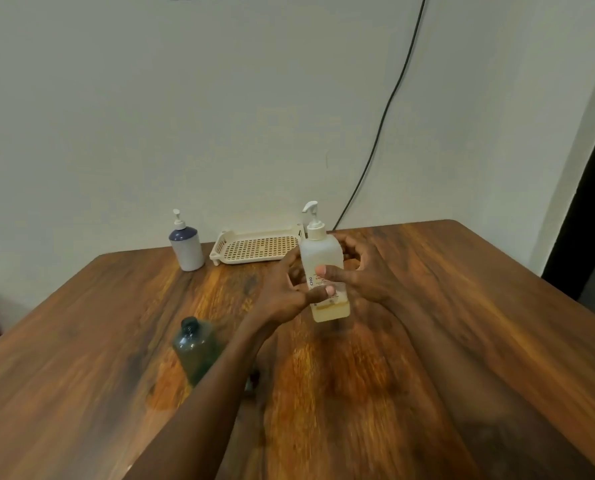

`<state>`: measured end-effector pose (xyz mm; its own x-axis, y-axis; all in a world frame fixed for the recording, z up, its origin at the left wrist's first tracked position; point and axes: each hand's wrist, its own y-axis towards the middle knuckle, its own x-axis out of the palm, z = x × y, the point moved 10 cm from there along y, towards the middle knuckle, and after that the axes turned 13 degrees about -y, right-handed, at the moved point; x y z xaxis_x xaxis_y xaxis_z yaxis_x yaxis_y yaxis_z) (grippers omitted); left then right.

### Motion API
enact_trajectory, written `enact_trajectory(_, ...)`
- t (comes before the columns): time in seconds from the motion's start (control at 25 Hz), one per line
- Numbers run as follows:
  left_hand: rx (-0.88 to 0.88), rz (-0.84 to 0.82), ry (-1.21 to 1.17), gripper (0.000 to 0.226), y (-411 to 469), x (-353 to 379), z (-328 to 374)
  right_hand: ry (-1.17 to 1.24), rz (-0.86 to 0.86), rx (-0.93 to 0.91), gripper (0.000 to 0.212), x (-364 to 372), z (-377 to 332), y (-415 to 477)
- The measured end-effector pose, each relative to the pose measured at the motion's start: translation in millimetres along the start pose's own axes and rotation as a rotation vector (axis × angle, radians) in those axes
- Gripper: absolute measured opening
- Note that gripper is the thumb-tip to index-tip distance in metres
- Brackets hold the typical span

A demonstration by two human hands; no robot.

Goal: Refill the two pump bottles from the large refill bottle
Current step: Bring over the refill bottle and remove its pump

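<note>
Two hands clasp the clear pump bottle [325,268] near the table [462,323] middle: left hand [284,294] and right hand [362,271] wrap its sides. Left and nearer stands the dark refill bottle [194,351]; the blue-white pump bottle [186,242] and tray [258,245] stay far

The left forearm crosses in front of the dark green refill bottle [194,351] in the lower middle of the frame, hiding its lower right side and base; the bottle itself is smeared by blur. Both hands [318,284] are blurred, and their fingers cover most of the label on the clear pump bottle [324,268], leaving only a few letters readable. That bottle hides the right end of the cream tray [254,245]. The worktop [462,341] runs off the left, right and bottom edges. The black cable [389,105] leaves at the top edge.
</note>
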<state>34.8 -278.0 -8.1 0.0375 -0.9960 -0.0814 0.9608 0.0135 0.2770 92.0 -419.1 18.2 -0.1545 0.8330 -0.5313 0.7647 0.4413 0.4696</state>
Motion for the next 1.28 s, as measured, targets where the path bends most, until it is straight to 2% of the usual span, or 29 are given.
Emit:
enact_trajectory(0.4,0.138,0.047,0.056,0.084,-73,-11,10,0.070,-0.044,-0.044,0.080,24,-34,-70)
enact_trajectory(0.56,0.152,0.072,0.053,0.086,-83,-21,1,0.089,-0.097,-0.046,0.084,36,-35,-75)
enact_trajectory(0.76,0.160,0.076,0.069,0.091,-84,-27,-6,0.080,-0.121,-0.069,0.078,44,-38,-69)
enact_trajectory(1.04,0.104,0.087,0.047,0.097,-78,-31,-24,0.072,0.231,-0.065,0.062,27,-48,-49)
enact_trajectory(1.28,0.102,0.080,0.072,0.094,-77,-39,-24,0.039,0.235,-0.134,0.035,38,-61,-40)
